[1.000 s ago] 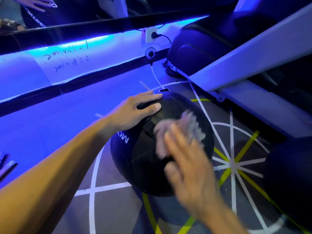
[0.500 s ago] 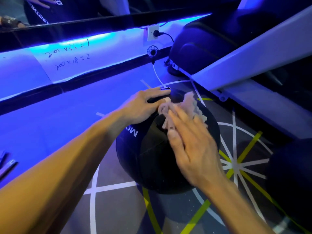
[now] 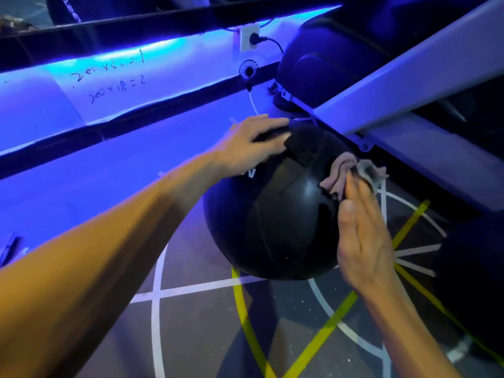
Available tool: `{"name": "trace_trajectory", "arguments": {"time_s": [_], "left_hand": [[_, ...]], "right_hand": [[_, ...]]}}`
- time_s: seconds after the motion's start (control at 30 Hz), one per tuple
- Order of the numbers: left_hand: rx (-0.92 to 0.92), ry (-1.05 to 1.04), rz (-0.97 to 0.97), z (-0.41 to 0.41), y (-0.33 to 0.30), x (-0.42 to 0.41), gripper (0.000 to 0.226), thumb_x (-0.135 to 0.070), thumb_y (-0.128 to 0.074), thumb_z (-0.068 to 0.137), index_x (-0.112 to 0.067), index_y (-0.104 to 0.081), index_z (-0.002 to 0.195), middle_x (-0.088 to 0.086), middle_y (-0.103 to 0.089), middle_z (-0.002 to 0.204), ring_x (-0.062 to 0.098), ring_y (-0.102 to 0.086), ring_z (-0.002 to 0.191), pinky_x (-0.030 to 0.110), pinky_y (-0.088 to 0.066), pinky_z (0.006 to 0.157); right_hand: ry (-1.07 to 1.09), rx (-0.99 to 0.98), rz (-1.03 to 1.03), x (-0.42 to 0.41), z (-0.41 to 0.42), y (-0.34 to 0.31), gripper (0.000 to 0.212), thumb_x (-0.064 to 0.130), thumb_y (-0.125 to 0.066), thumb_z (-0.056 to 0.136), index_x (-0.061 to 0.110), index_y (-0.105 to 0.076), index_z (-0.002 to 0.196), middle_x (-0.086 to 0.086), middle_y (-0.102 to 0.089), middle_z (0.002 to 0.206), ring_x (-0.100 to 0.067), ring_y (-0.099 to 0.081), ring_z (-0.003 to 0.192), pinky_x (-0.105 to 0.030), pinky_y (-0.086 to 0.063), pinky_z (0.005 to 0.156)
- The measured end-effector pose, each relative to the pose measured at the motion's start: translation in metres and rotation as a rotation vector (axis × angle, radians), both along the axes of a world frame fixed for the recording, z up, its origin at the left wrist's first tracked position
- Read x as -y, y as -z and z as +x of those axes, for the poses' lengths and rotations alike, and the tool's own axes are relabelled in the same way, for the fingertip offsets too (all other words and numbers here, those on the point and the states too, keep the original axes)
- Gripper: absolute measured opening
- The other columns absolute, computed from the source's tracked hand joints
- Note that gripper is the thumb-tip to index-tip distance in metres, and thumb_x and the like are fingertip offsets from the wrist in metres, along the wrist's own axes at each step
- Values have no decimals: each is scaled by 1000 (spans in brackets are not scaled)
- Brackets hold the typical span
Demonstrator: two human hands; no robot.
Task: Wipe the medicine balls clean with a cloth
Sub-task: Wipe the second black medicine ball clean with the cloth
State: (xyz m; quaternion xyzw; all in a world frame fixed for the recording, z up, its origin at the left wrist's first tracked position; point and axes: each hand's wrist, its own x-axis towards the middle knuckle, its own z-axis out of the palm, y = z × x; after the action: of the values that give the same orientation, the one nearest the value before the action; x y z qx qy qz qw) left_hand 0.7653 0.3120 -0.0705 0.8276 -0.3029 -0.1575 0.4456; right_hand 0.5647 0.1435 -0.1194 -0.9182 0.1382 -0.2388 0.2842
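- Far left: blue-lit wall strip [image 3: 81, 85] running along the floor's far edge, handwritten figures on it.
- Left arm reaches in from the lower left; left hand [image 3: 251, 145] rests on the upper left of the medicine ball [image 3: 272, 227], fingers [image 3: 272, 122] stretched over the top, thumb against the ball. Nothing gripped, just steadying.
- Medicine ball: black, seamed, white lettering partly hidden under the left hand. Sits on the grey floor [image 3: 196, 336] around mid-frame, over the white and yellow painted lines, near the floor's far edge.
- Behind the ball: small black fan [image 3: 248, 70] against the wall, white cable running down from it; wall socket [image 3: 246, 38] above it with a black plug in.
- Cloth [image 3: 351, 173]: pinkish, bunched, on the ball's upper right side.
- Right hand [image 3: 362, 236] flat against the ball's right side, fingers [image 3: 354, 192] straight and close together, pressing the cloth onto the surface. Not curled round it.
- Right: pale slanted machine frame [image 3: 409, 85] just past the ball, dark padded part above it.
- Far right edge: another dark rounded object [image 3: 474, 268], partly out of frame, can't tell what.
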Motion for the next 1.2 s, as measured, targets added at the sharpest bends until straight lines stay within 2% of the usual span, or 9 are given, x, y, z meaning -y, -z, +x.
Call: {"name": "trace_trajectory", "arguments": {"time_s": [0.13, 0.27, 0.4, 0.63, 0.73, 0.83, 0.97, 1.13, 1.2], "left_hand": [[217, 8, 60, -24, 24, -11, 75, -86, -48, 79, -65, -27, 148, -18, -16, 167, 15, 0, 157, 52, -8, 126], [182, -56, 23, -6, 26, -7, 79, -86, -47, 76, -60, -32, 149, -13, -21, 166, 16, -6, 156, 48, -10, 127], [99, -82, -44, 22, 29, -11, 73, -84, -55, 78, -57, -43, 144, -11, -36, 158, 14, -23, 152, 47, -18, 126], [-20, -217, -124, 28, 25, -13, 58, -56, -63, 91, -46, -47, 145, -26, -43, 135, 1, -34, 138, 35, -22, 124], [0, -212, -165, 23, 29, -20, 55, -53, -62, 90, -45, -48, 142, -38, -44, 127, -7, -35, 132, 17, -23, 116], [18, -204, -187, 15, 28, -33, 42, -38, -65, 99, -47, -46, 135, -56, -41, 113, -23, -37, 119, -2, -22, 100], [-6, -178, -239, 7, 38, -55, 41, -51, -61, 89, -63, -46, 126, -57, -42, 121, -12, -34, 137, 13, -27, 111], [12, -178, -275, 1, 44, -60, 47, -65, -60, 80, -69, -47, 126, -41, -43, 137, -5, -36, 140, 26, -27, 118], [-1, -192, -287, 1, 46, -61, 48, -65, -61, 79, -68, -48, 125, -34, -44, 141, -6, -38, 139, 29, -29, 120]], "right_hand": [[49, 46, 1, 2, 8, 0, 67, 54, -17, 107, 17, -24, 162, 1, -19, 170, -9, -12, 157, -24, -9, 126], [-161, -32, -313, -50, -33, 34, 62, 46, -28, 107, 12, -29, 159, -9, -18, 170, -26, -18, 157, -40, -17, 126], [-196, -222, -532, -47, -63, 82, 58, 44, -24, 109, 9, -58, 141, -11, -43, 157, -41, -55, 130, -45, -10, 128], [17, -32, -137, -42, 0, 40, 58, 47, -20, 109, 23, -10, 161, -4, -13, 170, -21, -14, 157, -43, -14, 127], [9, 83, -65, -58, 12, 29, 61, 38, -32, 108, 12, -17, 161, -9, -10, 171, -25, -10, 158, -49, -23, 125], [-159, -6, -261, -86, -13, 49, 66, 41, -40, 105, 10, -24, 161, -8, -13, 171, -33, -25, 154, -50, -30, 121], [-247, -68, -431, -72, -21, 56, 65, 46, -32, 105, 18, -21, 163, -3, -15, 171, -28, -32, 152, -47, -24, 122], [148, 53, 172, -28, 42, 19, 71, 59, -21, 104, 21, -11, 163, 5, -8, 171, -8, -5, 157, -44, -16, 127], [113, 58, 122, -41, 37, 16, 75, 59, -23, 105, 13, -13, 163, -2, -7, 172, -11, -4, 158, -46, -17, 127]]}}
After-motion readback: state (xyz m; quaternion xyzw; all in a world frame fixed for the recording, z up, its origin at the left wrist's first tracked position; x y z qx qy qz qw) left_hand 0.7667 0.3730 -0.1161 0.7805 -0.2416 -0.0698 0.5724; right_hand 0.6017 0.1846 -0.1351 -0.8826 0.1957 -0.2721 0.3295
